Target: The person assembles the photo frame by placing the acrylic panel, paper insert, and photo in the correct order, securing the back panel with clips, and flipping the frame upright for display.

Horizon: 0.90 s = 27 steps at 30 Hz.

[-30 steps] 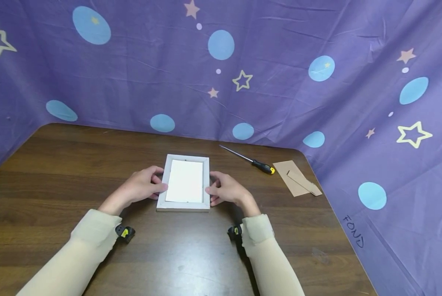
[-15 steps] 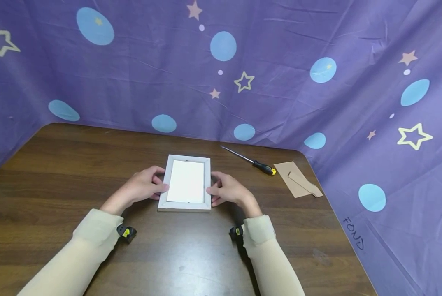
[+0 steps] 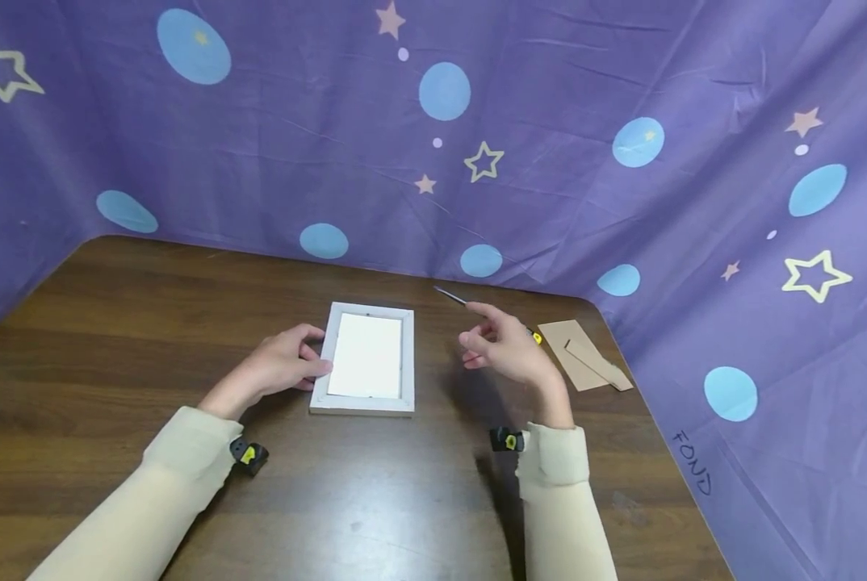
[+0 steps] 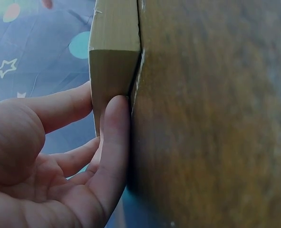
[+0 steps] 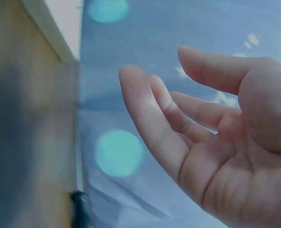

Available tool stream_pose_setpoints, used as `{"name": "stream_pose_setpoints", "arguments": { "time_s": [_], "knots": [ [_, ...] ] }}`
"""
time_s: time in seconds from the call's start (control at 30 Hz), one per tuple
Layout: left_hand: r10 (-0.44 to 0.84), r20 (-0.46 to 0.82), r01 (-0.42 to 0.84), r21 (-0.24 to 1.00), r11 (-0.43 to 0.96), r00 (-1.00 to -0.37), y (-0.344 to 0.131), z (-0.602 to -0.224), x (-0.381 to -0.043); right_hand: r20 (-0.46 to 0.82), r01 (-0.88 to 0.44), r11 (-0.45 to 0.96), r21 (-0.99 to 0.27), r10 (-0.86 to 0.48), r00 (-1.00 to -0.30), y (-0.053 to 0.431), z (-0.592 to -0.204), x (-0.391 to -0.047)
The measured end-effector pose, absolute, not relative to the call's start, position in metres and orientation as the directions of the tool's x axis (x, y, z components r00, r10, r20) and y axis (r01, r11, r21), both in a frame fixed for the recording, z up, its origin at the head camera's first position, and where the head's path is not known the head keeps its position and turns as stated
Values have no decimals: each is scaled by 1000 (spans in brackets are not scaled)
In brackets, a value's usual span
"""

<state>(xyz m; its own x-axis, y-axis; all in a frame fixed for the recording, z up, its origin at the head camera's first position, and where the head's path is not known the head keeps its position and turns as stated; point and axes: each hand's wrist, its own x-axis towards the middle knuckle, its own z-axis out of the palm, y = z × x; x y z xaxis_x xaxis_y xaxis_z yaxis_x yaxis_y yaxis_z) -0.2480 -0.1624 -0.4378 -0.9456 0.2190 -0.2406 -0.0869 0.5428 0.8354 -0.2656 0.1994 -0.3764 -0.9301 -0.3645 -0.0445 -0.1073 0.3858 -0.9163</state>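
Note:
A white picture frame (image 3: 408,355) lies on the table, a blank white panel (image 3: 366,357) within its border. My left hand (image 3: 281,363) holds the frame's left side, thumb on the border and fingers along the outer edge. Close up in the left wrist view, the fingers press the frame's bare wooden side (image 4: 114,71). Off to the right of the frame, my right hand (image 3: 509,347) hovers over a screwdriver (image 3: 451,296), holding nothing, its fingers loosely bent and thumb apart. That hand hides most of the screwdriver; the shaft's tip and the yellow handle end show.
A brown cardboard sheet (image 3: 560,343) with a narrow torn cardboard strip (image 3: 593,361) on it lies near the right edge of the wooden table (image 3: 375,500). A purple patterned curtain (image 3: 274,145) hangs along the back and sides.
My right hand has let go of the frame's right side and moved right, over the screwdriver. The left hand and the frame have stayed in place.

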Motion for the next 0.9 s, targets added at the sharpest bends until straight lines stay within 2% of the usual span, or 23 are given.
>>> {"name": "stream_pose_setpoints", "arguments": {
  "time_s": [0.13,0.3,0.53,0.7,0.9],
  "knots": [
    [221,-241,-88,839,538,-945,-162,-439,-249,44,-174,426,-888,-297,-954,226,-367,-266],
    [214,-247,-97,837,538,-945,-163,-439,-248,91,-201,602,-773,-207,-974,267,-366,-274],
    [239,-258,-111,863,493,-936,-167,-439,-247,100,-135,802,-581,-94,-991,328,-379,-294],
    [249,-261,-117,871,476,-933,-168,-439,-248,112,-106,869,-483,-58,-992,362,-395,-305],
    [247,-257,-117,875,469,-934,-166,-441,-250,47,-49,912,-407,-33,-998,389,-413,-310]
  ]
}}
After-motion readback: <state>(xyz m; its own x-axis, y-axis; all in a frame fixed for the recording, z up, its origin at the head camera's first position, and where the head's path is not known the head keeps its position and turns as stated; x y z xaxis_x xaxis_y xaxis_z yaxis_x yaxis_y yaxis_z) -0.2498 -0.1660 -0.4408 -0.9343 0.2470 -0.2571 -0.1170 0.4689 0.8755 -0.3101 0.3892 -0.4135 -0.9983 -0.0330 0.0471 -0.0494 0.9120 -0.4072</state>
